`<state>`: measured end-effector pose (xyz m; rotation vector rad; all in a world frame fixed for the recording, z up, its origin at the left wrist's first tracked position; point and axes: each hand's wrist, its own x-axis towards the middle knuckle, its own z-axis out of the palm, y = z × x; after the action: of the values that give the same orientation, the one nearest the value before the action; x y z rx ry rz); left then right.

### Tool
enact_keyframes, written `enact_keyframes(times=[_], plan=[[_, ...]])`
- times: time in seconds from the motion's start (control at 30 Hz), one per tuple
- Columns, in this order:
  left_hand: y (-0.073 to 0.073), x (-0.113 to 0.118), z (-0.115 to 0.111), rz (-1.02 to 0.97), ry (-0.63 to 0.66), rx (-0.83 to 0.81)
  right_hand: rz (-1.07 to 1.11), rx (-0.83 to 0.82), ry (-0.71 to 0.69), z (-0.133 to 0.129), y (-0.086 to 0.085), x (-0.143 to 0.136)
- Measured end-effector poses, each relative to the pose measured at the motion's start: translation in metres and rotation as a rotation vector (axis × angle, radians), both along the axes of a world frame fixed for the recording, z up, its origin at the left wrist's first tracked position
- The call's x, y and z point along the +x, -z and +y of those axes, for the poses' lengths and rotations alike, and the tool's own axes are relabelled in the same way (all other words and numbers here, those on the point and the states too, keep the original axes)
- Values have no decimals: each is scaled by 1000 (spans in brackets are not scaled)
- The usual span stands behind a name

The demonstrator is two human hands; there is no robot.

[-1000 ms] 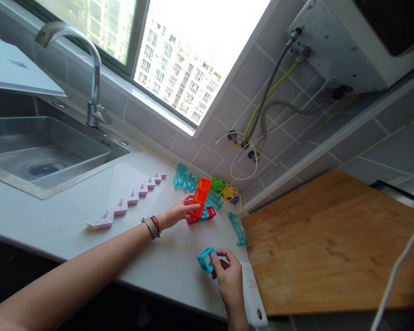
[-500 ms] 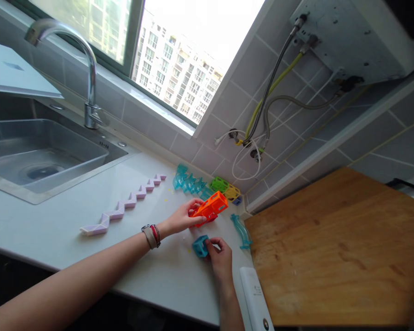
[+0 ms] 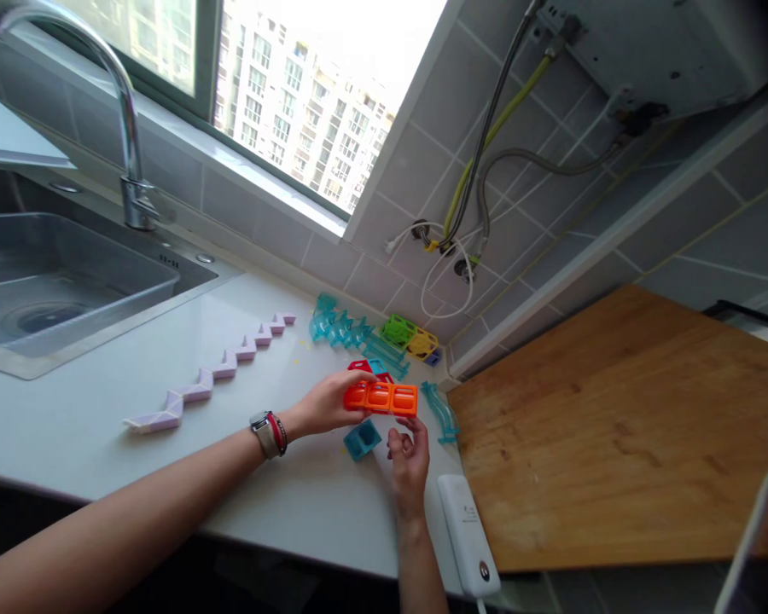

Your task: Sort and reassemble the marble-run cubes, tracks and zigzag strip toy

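My left hand (image 3: 325,404) is closed around a bright orange plastic block piece (image 3: 380,397) of three joined hollow sections, held level above the white counter. Just below its right end is my right hand (image 3: 410,465), fingers bent and apart, gripping nothing. One fingertip reaches up to the orange piece's lower edge; whether it touches cannot be made out. A teal two-section block (image 3: 362,439) lies on the counter between the hands. Behind my left hand, red pieces (image 3: 359,366) and a light blue one (image 3: 376,367) are partly hidden.
Clear teal track parts (image 3: 340,327), a green block (image 3: 398,331) and a yellow block (image 3: 421,344) lie along the wall. A curved teal piece (image 3: 440,413) sits by the wooden board (image 3: 620,435). Left are a lilac zigzag toy (image 3: 195,390) and a sink (image 3: 195,294). A white power strip (image 3: 467,533) is at right.
My right hand has let go of the teal block, which now rests on the counter, and has risen to the orange piece. My left hand has turned the orange piece level. The view has shifted slightly.
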<state>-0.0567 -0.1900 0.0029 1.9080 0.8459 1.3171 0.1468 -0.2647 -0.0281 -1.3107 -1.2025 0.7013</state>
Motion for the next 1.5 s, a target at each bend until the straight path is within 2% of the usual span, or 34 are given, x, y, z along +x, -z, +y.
enact_keyframes(times=[0.13,0.23,0.43,0.7,0.93,1.13,1.23,1.37,1.5], plan=[[2,1,0,90,0,64,39,38,-23,-1,-2,-4],[2,2,-1,75,17,81,71,43,-41,-2,-5,-6],[-2,3,-3,138,26,108,107,55,-54,-4,-7,-6],[0,2,-3,227,-13,147,151,68,9,-3,-3,-4],[0,1,-4,176,43,158,269,42,59,0,-1,-1],[-3,-1,-4,120,88,110,271,33,51,0,1,-2],[-1,1,-3,4,144,-11,300,34,22,1,-1,-2],[-3,3,1,-352,279,-274,339,54,-28,5,-4,-3],[-11,-1,7,-551,304,-425,292,65,-28,17,-15,-4]])
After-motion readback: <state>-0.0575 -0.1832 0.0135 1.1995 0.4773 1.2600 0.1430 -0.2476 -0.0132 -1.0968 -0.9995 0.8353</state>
